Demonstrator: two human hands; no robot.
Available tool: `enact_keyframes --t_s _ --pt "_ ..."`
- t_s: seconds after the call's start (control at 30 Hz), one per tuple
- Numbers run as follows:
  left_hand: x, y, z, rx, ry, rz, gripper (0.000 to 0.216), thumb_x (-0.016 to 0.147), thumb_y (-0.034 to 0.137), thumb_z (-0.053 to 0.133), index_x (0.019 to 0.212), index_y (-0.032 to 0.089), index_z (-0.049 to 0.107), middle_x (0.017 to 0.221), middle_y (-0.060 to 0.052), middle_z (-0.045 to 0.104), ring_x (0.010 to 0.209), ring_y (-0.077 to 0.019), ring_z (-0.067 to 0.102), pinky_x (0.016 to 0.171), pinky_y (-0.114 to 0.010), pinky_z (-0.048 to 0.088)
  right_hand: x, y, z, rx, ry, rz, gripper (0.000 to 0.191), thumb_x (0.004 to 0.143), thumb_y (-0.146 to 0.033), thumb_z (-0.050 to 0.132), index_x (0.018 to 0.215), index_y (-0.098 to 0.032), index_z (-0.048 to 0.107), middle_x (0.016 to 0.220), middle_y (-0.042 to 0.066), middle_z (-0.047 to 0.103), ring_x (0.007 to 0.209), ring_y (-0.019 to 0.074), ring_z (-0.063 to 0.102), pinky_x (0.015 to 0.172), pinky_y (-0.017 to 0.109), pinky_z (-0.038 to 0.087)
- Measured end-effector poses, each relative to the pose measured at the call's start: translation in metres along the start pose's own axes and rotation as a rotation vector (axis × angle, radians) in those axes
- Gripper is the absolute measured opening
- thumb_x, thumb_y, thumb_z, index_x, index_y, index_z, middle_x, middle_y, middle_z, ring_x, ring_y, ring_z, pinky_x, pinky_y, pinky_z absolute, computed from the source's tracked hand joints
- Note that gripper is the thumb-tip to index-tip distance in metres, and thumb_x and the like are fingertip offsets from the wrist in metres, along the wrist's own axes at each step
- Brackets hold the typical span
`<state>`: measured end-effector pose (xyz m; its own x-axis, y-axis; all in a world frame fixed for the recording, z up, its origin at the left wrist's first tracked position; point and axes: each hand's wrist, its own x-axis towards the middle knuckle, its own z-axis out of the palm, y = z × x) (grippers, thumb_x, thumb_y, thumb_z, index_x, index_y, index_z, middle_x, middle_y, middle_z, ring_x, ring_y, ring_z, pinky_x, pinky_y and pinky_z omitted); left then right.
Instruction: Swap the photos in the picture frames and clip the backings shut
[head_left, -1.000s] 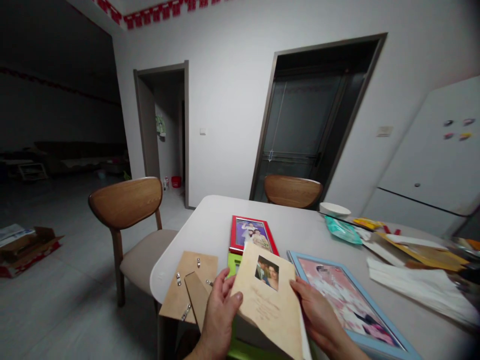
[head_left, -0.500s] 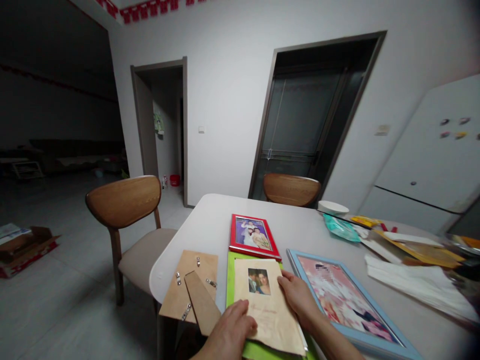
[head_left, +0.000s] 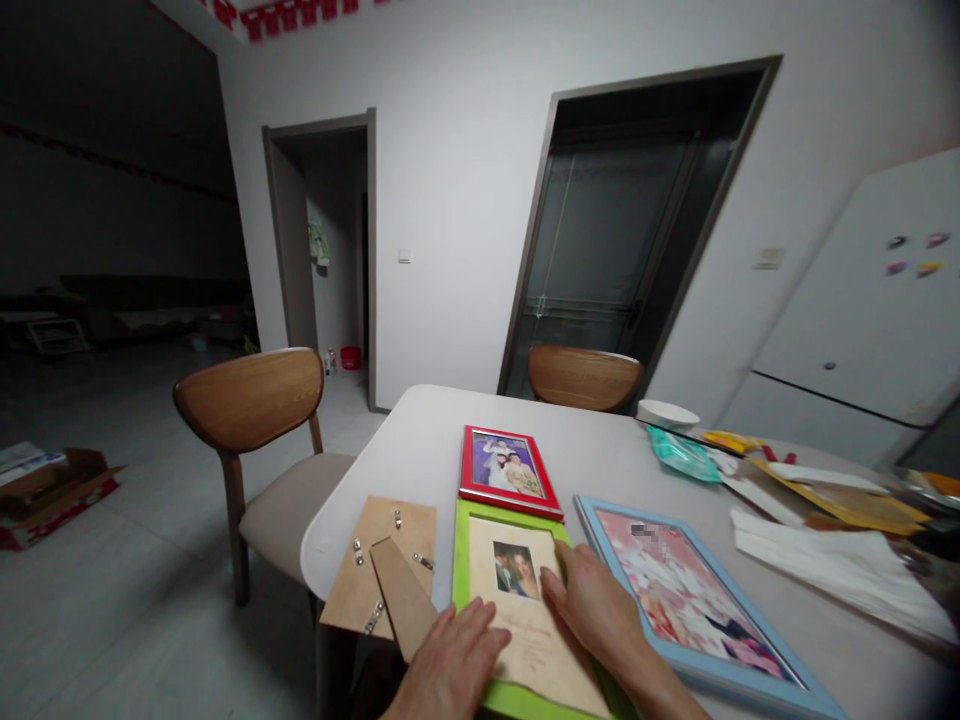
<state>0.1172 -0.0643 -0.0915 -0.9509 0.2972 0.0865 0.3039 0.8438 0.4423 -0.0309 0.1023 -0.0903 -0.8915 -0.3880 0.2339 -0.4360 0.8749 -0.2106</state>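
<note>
A tan card (head_left: 525, 625) with a small photo of a couple lies inside a green frame (head_left: 459, 560) at the table's near edge. My left hand (head_left: 454, 670) rests flat on the card's lower left, fingers stretched out. My right hand (head_left: 592, 610) presses flat on its right side, fingers apart. Left of the frame lies a brown backing board (head_left: 382, 575) with its stand and metal clips facing up.
A red photo frame (head_left: 506, 472) lies beyond the green one, a large blue frame (head_left: 694, 605) to its right. White table (head_left: 420, 440) carries a bowl (head_left: 667, 413), a teal packet (head_left: 682, 457) and papers (head_left: 840, 570) at right. Two wooden chairs (head_left: 255, 400) stand around it.
The card was held tilted above the table in both hands; it now lies flat in the green frame, with both hands pressing on it.
</note>
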Motion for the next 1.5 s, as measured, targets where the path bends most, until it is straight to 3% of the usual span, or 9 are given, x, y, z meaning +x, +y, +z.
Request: enact_keyframes --t_s 0.13,0.23,0.37,0.5,0.77,0.9,1.03,1.33,1.5 --pt "-0.040 -0.031 -0.017 0.136 0.187 -0.294 0.073 0.058 0.021 0.063 0.124 0.020 0.032 0.135 -0.011 0.025 0.123 -0.0276 0.020 0.099 -0.049 0.018 -0.008 -0.032 -0.010 0.176 0.041 -0.166 0.039 0.075 -0.028 0.039 0.108 -0.011 0.050 0.103 0.013 0.053 0.096 0.0215 0.046 0.082 0.030 0.032" --pt "-0.065 -0.066 -0.015 0.252 0.318 -0.501 0.067 0.055 0.013 0.060 0.120 0.014 0.040 0.130 -0.015 0.033 0.120 -0.0284 0.028 0.097 -0.045 0.027 -0.022 -0.078 -0.013 0.329 -0.102 -0.325 0.035 0.074 -0.029 0.042 0.104 -0.017 0.053 0.101 0.010 0.055 0.093 0.0203 0.047 0.082 0.030 0.032" --pt "-0.075 -0.100 -0.005 0.366 0.482 -0.391 0.048 0.061 0.012 0.056 0.109 0.016 0.051 0.119 -0.012 0.049 0.108 -0.0239 0.046 0.089 -0.035 0.040 -0.037 -0.134 0.004 0.309 -0.182 -0.424 0.038 0.064 -0.040 0.054 0.097 -0.021 0.056 0.093 0.008 0.056 0.088 0.0245 0.046 0.078 0.037 0.032" --pt "-0.072 -0.109 -0.009 0.433 0.632 -0.215 0.040 0.064 0.018 0.058 0.104 0.019 0.055 0.107 -0.009 0.059 0.096 -0.0225 0.056 0.079 -0.031 0.048 -0.037 -0.152 0.017 0.380 -0.188 -0.376 0.042 0.054 -0.024 0.059 0.096 -0.021 0.055 0.097 0.008 0.050 0.091 0.0237 0.044 0.078 0.034 0.033" --pt "-0.048 -0.053 -0.031 0.325 0.674 0.041 0.039 0.072 0.033 0.059 0.107 0.019 0.050 0.111 -0.011 0.056 0.101 -0.0210 0.053 0.082 -0.029 0.046 -0.044 -0.091 -0.040 0.564 -0.204 -0.357 0.041 0.057 -0.020 0.054 0.099 -0.022 0.055 0.099 0.005 0.048 0.096 0.0194 0.043 0.086 0.032 0.033" --pt "-0.018 -0.018 -0.017 0.162 0.502 0.133 0.036 0.073 0.031 0.056 0.105 0.015 0.050 0.113 -0.013 0.054 0.107 -0.0219 0.048 0.089 -0.031 0.041 -0.056 -0.034 -0.047 0.489 -0.289 -0.263 0.044 0.057 -0.020 0.053 0.101 -0.020 0.056 0.107 0.008 0.048 0.104 0.0211 0.041 0.092 0.034 0.029" --pt "0.007 0.004 -0.004 0.017 0.264 0.048 0.034 0.069 0.027 0.059 0.100 0.013 0.053 0.117 -0.014 0.050 0.110 -0.0234 0.043 0.094 -0.033 0.035 -0.062 0.003 -0.039 0.406 -0.322 -0.156 0.043 0.058 -0.025 0.053 0.101 -0.021 0.057 0.111 0.009 0.049 0.108 0.0233 0.040 0.095 0.035 0.027" --pt "0.021 0.004 0.003 0.011 0.127 -0.076 0.021 0.067 0.023 0.061 0.088 0.018 0.057 0.113 -0.006 0.054 0.109 -0.0221 0.043 0.095 -0.035 0.031 -0.056 0.012 -0.009 0.305 -0.191 -0.207 0.039 0.064 -0.029 0.050 0.101 -0.020 0.059 0.107 0.010 0.052 0.102 0.0221 0.045 0.091 0.033 0.031" --pt "0.017 0.008 0.005 -0.017 0.101 -0.078 0.048 0.064 0.039 0.064 0.103 0.018 0.049 0.124 -0.009 0.044 0.117 -0.0248 0.033 0.098 -0.043 0.023 -0.056 0.006 -0.004 0.257 -0.133 -0.226 0.035 0.069 -0.031 0.046 0.100 -0.020 0.059 0.104 0.010 0.054 0.100 0.0213 0.047 0.087 0.033 0.034"
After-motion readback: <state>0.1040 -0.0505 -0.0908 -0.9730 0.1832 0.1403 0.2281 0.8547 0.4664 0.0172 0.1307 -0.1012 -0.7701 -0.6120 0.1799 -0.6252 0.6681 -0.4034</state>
